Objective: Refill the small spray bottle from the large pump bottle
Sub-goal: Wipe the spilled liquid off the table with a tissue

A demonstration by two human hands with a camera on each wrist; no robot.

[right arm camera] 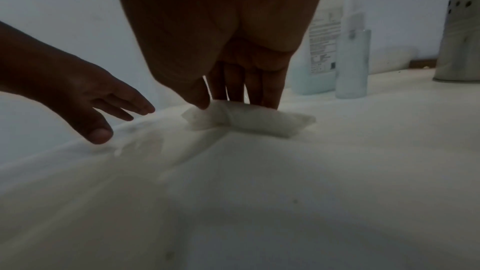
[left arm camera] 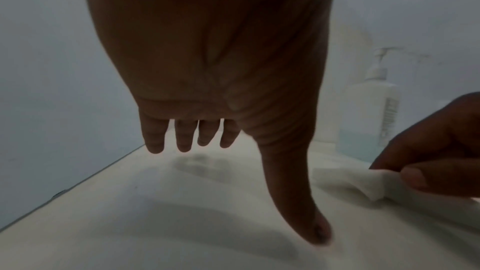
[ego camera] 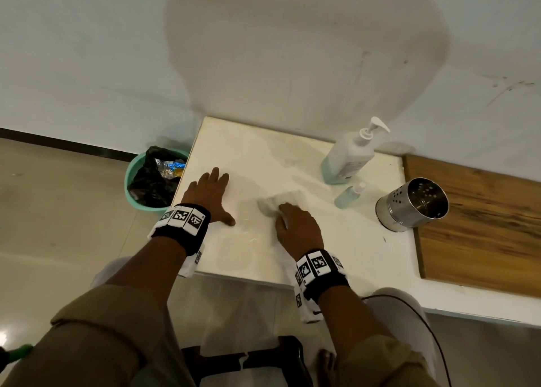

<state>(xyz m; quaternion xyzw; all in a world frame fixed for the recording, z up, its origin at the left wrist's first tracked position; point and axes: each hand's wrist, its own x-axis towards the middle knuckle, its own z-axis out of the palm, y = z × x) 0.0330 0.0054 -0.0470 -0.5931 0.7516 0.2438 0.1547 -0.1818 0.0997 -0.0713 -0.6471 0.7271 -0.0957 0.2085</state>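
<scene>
With the left hand point(ego camera: 208, 194) flat and empty, the right hand point(ego camera: 297, 230) should press its pinched tissue point(ego camera: 273, 203) firmly across the wet table point(ego camera: 336, 240).

Bare forearms below rolled olive-khaki sleeves point(ego camera: 96, 322), at lower left and lower right of the head view. Around each wrist a black strap — left wristband point(ego camera: 183, 225), right wristband point(ego camera: 320, 272) — carrying white square tiles printed with black-and-white coded markers. White camera housings tucked beneath both straps — partly hidden.
</scene>
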